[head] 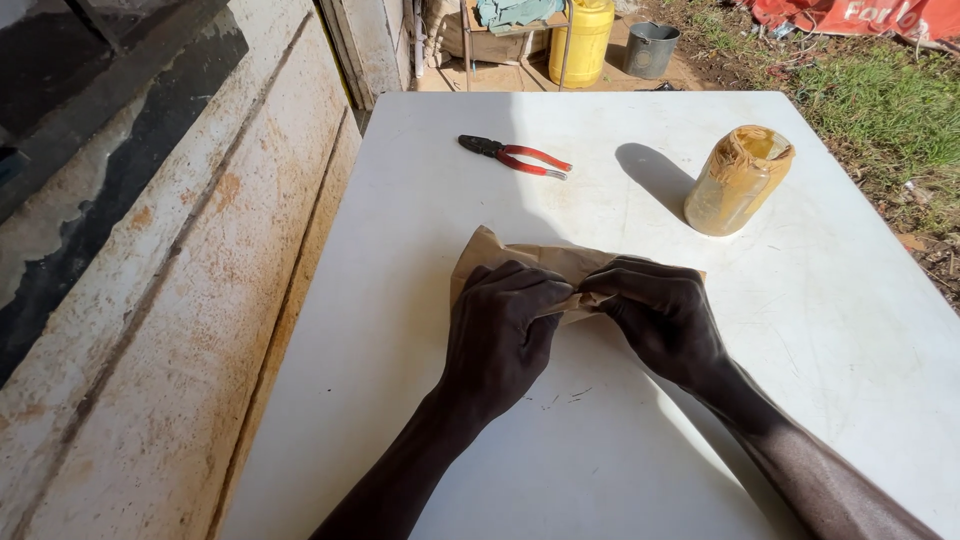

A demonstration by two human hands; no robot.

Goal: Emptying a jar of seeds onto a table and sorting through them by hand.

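A piece of brown paper (520,257) lies flat on the white table (420,200) in front of me. My left hand (503,330) presses on its left part and pinches its near edge. My right hand (655,312) meets it from the right and pinches the same folded edge, fingertips of both hands touching. Much of the paper is hidden under my hands.
Red-handled pliers (518,157) lie farther back on the table. A yellowish jar covered with brown paper (738,180) stands at the back right. A worn wooden wall (180,300) runs along the left. Beyond the table stand a yellow jerrycan (582,40) and a metal bucket (650,48); grass lies to the right.
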